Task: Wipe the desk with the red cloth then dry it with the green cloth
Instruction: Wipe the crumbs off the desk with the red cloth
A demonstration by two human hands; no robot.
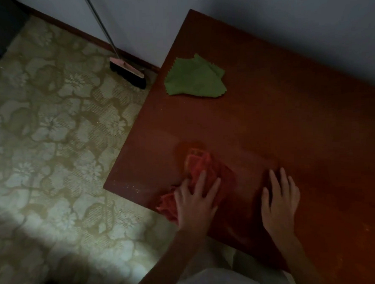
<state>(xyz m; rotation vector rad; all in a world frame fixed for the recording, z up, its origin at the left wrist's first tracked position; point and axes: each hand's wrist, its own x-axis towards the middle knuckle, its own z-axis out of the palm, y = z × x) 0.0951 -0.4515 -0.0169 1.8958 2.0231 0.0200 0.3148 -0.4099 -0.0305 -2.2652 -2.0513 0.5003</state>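
Item: reddish-brown wooden desk, flat top, far edge against a pale wall.

Item: crumpled red cloth, near the desk's left front corner, one end overhanging the front edge. Long axis runs from that edge diagonally toward the desk's middle.

Item: left hand, fingers spread flat, pressing the red cloth down; no pinch visible.

Item: right hand, fingers extended, resting bare on the desk just beside the cloth, holding nothing.

Item: folded green cloth, at the left edge toward the far corner, untouched.

Item: black-bristled broom on the patterned floor.

Step in hand: wet wipe, probably early; dim light hides any damp streaks. Next move calls for sweeping strokes toward the far edge.
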